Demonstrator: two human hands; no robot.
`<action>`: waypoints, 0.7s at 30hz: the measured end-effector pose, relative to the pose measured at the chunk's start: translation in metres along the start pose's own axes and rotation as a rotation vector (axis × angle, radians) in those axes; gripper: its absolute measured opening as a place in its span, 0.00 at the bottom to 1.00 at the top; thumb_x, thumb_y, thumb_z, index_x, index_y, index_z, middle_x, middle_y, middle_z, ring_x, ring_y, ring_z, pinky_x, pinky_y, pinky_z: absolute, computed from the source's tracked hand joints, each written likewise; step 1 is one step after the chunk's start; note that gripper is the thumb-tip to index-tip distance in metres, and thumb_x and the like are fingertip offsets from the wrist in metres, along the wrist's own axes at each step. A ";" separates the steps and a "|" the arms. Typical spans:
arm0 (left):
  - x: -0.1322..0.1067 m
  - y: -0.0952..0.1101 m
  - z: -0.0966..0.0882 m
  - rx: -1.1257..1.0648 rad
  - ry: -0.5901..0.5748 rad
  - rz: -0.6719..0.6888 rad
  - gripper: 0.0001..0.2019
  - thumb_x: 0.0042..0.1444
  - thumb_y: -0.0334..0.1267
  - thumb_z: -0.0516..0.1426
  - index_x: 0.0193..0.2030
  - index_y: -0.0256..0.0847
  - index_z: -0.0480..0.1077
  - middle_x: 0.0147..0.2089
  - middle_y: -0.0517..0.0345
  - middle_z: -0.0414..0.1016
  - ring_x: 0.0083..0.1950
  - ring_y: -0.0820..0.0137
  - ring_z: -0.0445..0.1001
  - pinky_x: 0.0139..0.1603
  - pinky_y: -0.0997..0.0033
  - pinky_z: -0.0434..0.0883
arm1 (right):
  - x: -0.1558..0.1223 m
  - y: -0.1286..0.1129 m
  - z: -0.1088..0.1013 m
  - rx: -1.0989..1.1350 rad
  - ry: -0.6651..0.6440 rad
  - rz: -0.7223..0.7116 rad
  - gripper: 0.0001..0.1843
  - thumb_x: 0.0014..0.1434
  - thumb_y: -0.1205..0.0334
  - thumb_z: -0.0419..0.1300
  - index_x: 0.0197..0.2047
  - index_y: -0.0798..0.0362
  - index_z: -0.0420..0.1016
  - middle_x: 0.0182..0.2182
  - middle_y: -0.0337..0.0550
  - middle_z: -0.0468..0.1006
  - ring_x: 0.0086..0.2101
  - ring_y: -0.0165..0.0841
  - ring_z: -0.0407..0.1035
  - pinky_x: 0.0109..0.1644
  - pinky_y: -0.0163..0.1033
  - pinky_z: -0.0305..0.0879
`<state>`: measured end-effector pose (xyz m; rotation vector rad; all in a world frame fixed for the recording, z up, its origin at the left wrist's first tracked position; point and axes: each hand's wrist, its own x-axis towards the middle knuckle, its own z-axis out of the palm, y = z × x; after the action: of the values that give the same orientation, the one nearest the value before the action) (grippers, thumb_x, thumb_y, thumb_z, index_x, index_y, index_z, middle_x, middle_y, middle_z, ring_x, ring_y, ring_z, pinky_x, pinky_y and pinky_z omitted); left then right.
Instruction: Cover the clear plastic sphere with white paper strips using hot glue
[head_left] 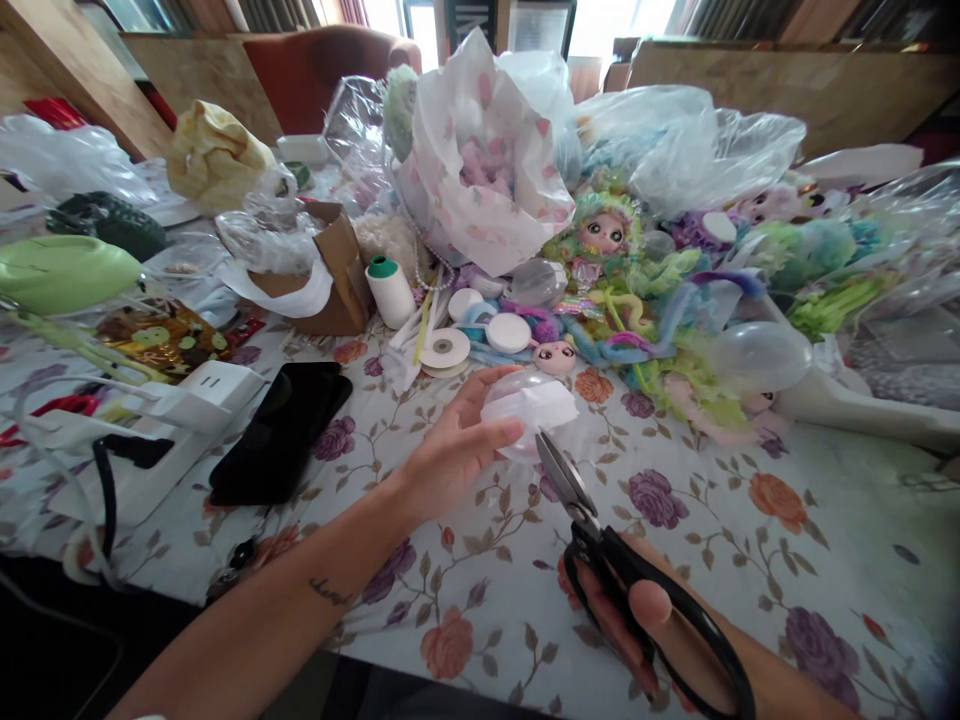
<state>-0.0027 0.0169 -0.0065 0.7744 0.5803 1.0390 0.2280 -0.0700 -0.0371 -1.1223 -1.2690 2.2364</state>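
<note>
While left hand [459,440] cups clear ball [517,400] | right hand [649,603] holds scissors [589,530] nearby

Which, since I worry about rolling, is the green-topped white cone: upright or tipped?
Upright: the white cone stands with its green top uppermost, beside the cardboard box.

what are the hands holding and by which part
The left hand holds a clear rounded piece by its left side; the right hand holds scissors by the handles.
</note>
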 end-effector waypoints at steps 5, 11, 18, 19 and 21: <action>0.000 0.000 -0.002 0.081 0.016 -0.021 0.24 0.51 0.35 0.68 0.55 0.51 0.72 0.52 0.59 0.72 0.48 0.69 0.73 0.45 0.74 0.70 | 0.000 0.002 -0.004 0.020 -0.026 -0.008 0.46 0.36 0.16 0.58 0.37 0.53 0.68 0.14 0.31 0.64 0.14 0.25 0.60 0.15 0.31 0.57; -0.001 -0.001 0.000 0.083 0.031 -0.025 0.25 0.50 0.36 0.68 0.55 0.52 0.72 0.53 0.59 0.72 0.49 0.67 0.72 0.46 0.72 0.69 | 0.000 0.003 -0.001 0.007 -0.035 -0.045 0.42 0.42 0.17 0.56 0.34 0.52 0.67 0.13 0.30 0.63 0.14 0.25 0.60 0.15 0.30 0.55; -0.002 -0.001 -0.001 0.072 0.013 -0.034 0.25 0.50 0.36 0.68 0.55 0.52 0.72 0.52 0.59 0.72 0.49 0.67 0.72 0.46 0.72 0.69 | 0.000 -0.001 0.006 -0.010 0.040 -0.048 0.42 0.38 0.16 0.57 0.28 0.51 0.66 0.11 0.30 0.62 0.12 0.24 0.57 0.14 0.31 0.53; -0.002 0.000 -0.001 0.073 0.007 -0.034 0.24 0.50 0.36 0.68 0.55 0.52 0.72 0.52 0.59 0.72 0.49 0.67 0.72 0.47 0.72 0.69 | 0.000 -0.002 0.006 -0.006 0.038 -0.025 0.42 0.36 0.16 0.59 0.28 0.51 0.66 0.11 0.30 0.62 0.11 0.24 0.56 0.13 0.31 0.53; -0.002 0.000 -0.001 0.078 -0.004 -0.028 0.24 0.51 0.36 0.68 0.55 0.52 0.72 0.52 0.59 0.73 0.50 0.66 0.72 0.47 0.72 0.69 | 0.001 -0.002 0.005 0.010 0.042 0.014 0.41 0.35 0.17 0.60 0.27 0.51 0.65 0.10 0.30 0.62 0.11 0.24 0.55 0.12 0.32 0.52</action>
<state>-0.0045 0.0152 -0.0071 0.8343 0.6292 0.9941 0.2231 -0.0708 -0.0343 -1.1712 -1.2363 2.2147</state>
